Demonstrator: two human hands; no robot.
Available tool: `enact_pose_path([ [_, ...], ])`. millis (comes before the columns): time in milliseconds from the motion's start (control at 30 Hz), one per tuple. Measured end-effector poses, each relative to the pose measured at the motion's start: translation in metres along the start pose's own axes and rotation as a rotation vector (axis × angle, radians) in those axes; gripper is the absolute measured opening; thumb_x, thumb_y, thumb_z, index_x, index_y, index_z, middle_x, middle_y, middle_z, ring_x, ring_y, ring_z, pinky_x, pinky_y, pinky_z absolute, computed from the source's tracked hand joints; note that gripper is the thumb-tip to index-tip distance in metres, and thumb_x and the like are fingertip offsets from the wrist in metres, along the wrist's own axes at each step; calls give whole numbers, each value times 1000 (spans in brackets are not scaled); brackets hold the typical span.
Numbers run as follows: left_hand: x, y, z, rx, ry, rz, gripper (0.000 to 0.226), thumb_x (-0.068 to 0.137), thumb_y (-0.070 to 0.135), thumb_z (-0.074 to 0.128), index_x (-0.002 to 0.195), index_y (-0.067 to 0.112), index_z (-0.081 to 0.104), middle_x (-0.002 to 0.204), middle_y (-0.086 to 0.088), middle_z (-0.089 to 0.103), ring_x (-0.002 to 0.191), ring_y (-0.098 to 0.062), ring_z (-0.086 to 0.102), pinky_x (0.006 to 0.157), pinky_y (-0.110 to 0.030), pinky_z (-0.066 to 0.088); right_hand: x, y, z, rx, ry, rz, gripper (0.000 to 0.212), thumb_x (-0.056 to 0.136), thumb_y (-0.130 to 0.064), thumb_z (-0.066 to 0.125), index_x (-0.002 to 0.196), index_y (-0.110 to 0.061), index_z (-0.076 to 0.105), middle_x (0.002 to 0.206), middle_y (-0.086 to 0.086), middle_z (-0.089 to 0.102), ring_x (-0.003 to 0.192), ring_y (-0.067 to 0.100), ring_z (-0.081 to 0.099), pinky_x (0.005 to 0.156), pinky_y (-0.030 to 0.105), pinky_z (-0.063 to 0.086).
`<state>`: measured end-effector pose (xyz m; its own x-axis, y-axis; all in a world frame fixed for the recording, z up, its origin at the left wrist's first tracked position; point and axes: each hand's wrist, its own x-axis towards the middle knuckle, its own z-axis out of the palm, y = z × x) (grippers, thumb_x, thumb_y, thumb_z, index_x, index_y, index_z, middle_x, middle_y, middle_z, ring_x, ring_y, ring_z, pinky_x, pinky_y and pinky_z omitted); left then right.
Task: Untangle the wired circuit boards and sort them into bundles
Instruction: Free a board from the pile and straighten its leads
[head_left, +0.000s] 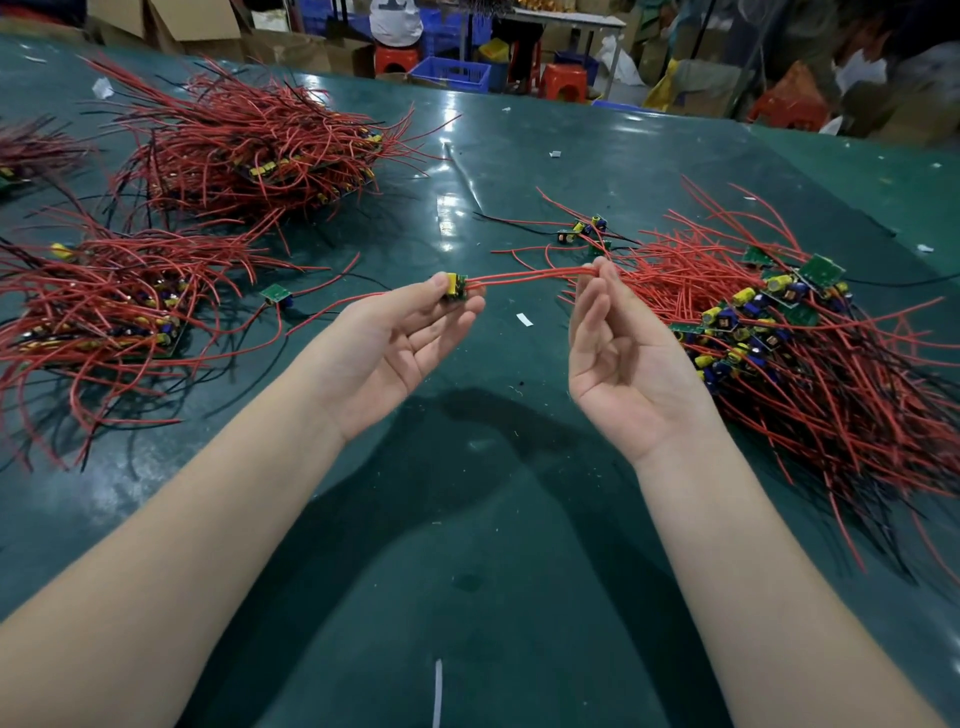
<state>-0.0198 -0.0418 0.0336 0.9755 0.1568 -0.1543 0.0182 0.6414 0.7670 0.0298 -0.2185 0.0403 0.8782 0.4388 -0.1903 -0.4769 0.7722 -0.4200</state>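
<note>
Left hand (400, 332) pinching a small circuit board (455, 286), right hand (618, 348) pinching its taut red wires (524, 277) above the green table (467, 519).

Glossy green table (519, 597), beyond it cardboard boxes (197, 21), blue crates (452, 73), orange stools (563, 80).

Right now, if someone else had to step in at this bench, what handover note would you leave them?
Left hand: fingers pinch one small circuit board above the table.
Right hand: fingers pinch that board's red wires, stretched straight between the hands.
Unsorted tangle lies at the right, touching the held wires' far end.
Done: aligned bundles lie at near left and far left. One lone board sits beside the near-left bundle; a few loose boards lie behind the hands.
Left: add the held board to a bundle, then work through the right tangle.
</note>
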Motion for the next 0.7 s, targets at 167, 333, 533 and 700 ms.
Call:
enact_pose_path([
  [167,2,5,-7,-55,54,5,9,85,9,62,80,3,67,81,-12,73,76,-16,72,60,-18,56,0,-4,-3,-275,62,-95,8,73,-12,71,70,-8,77,78,5,74,64,7,70,52,12,52],
  [333,1,5,-7,13,31,31,25,82,10,64,60,10,75,80,-10,73,78,-15,72,63,-17,55,2,-6,-8,-358,142,-189,11,85,-7,68,77,-6,75,74,5,73,65,10,70,54,13,52],
  [533,1,3,-4,105,7,94,16,93,7,56,81,4,66,80,-9,73,78,-14,72,65,-17,55,3,-10,-7,-296,122,-207,14,86,-7,66,76,-5,75,73,4,73,66,9,70,54,13,52],
  [700,1,0,-2,157,-10,58,12,94,8,54,89,1,62,83,-10,74,75,-13,71,65,-18,55,0,-11,-4,-28,97,-30,9,73,-4,71,80,1,73,76,6,72,60,9,69,49,13,52],
])
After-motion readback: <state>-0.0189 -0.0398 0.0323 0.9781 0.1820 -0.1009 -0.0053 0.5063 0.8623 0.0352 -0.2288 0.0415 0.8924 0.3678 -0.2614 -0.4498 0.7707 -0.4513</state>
